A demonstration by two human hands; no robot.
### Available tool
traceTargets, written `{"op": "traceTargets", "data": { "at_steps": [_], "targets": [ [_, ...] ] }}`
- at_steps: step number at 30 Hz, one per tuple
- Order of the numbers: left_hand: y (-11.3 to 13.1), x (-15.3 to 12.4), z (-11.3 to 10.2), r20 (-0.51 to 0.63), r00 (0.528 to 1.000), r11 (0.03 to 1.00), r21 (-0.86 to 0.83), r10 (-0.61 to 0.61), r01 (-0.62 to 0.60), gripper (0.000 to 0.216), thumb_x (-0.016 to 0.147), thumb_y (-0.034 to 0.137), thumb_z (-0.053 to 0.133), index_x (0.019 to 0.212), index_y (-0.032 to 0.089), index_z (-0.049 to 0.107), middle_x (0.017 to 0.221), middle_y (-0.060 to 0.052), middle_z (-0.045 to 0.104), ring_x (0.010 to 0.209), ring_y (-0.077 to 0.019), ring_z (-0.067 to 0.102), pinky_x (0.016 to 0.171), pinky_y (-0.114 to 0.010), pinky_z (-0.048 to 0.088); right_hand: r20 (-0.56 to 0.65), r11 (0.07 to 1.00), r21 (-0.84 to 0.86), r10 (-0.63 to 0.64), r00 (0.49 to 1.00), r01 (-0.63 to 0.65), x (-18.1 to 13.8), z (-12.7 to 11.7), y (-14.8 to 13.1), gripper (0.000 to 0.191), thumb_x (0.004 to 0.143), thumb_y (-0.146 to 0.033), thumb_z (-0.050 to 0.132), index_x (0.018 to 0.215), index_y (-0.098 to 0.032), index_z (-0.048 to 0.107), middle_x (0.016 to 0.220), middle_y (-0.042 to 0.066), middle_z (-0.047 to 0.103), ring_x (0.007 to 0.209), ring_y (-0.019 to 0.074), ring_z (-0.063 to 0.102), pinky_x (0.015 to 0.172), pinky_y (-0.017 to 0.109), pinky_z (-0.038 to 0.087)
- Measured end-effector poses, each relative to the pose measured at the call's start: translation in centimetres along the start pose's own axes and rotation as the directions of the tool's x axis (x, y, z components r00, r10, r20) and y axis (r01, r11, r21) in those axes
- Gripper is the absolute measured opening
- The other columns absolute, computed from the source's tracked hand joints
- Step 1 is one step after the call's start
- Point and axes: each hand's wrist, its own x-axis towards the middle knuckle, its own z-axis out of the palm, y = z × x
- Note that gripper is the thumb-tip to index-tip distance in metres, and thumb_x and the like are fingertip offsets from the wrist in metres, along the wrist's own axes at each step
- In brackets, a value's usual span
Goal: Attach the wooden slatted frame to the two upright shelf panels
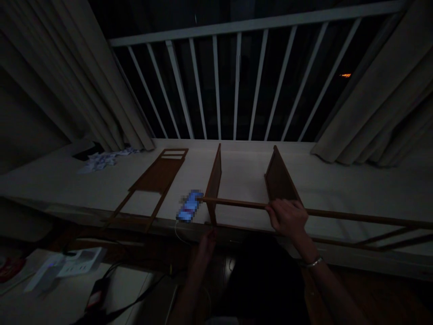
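Note:
A wooden shelf frame (243, 203) lies across the white ledge, its long rail running to the right edge of view. Two upright panels are joined to it: one brown panel (214, 180) at its left end, another (282, 174) further right. My right hand (288, 217) is wrapped round the rail beside the right panel. Lower down, my left hand (205, 243) is at the bottom corner of the left panel, fingers drawn together. Darkness hides what they pinch, if anything. A lit phone (190, 206) with a cable rests just left of the frame.
Another wooden frame piece (154, 176) lies on the white ledge (243, 167) to the left, past it crumpled papers (101, 160). A white railing (216, 90) stands behind, between curtains. At lower left, a table (125, 289) bears a power strip (81, 262) and cables.

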Motion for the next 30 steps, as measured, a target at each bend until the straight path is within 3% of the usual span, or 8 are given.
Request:
{"op": "traceTargets", "data": {
  "at_steps": [11,30],
  "targets": [
    [0.4,-0.6,-0.6,-0.003,1.000,1.000,0.004,-0.031,0.031,0.008,0.073,0.008,0.044,0.073,0.010,0.052,0.054,-0.001,0.051,0.044,-0.0056,0.049,0.040,-0.014,0.035,-0.023,1.000,0.011,0.024,0.999,-0.023,-0.3,-0.5,-0.1,0.023,0.081,-0.031,0.040,0.070,-0.018,0.055,0.060,0.002,0.055,0.065,0.0135,0.045,0.064,0.029,0.023],
    [1.0,-1.0,0.3,0.021,0.995,0.995,-0.033,-0.099,0.099,0.011,0.072,0.006,0.042,0.068,0.008,0.051,0.050,-0.001,0.050,0.041,-0.0055,0.046,0.036,-0.014,0.030,-0.028,0.999,0.009,0.032,0.999,-0.032,-0.3,-0.6,-0.3,0.022,0.080,-0.030,0.041,0.069,-0.018,0.055,0.060,0.002,0.054,0.065,0.0138,0.044,0.065,0.029,0.022]
  ]
}}
